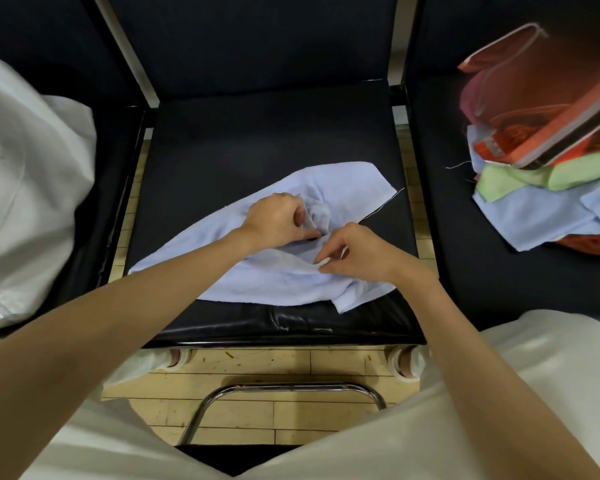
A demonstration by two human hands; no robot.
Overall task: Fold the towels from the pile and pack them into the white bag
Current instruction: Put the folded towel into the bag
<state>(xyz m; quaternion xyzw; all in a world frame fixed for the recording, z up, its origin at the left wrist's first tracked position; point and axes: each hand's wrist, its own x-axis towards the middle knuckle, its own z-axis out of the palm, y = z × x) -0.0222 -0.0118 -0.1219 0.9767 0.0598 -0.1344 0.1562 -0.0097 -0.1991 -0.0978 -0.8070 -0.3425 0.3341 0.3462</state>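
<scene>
A pale blue towel (343, 192) lies crumpled across the black seat (257, 133) of the middle chair. My left hand (278, 216) pinches a bunched fold near the towel's centre. Just to the right, my right hand (357, 252) pinches a towel edge between thumb and forefinger. The white bag (25, 174) slumps on the chair to the left. On the right chair sits the pile of towels (534, 209), with blue, green and orange cloths showing.
A red and orange bag with a white cord (541, 98) leans over the pile at the right. Metal chair frames (129, 53) rise behind the seat. A chrome chair bar (291, 389) and wooden floor (257, 368) lie below the seat's front edge, between my white-clad knees.
</scene>
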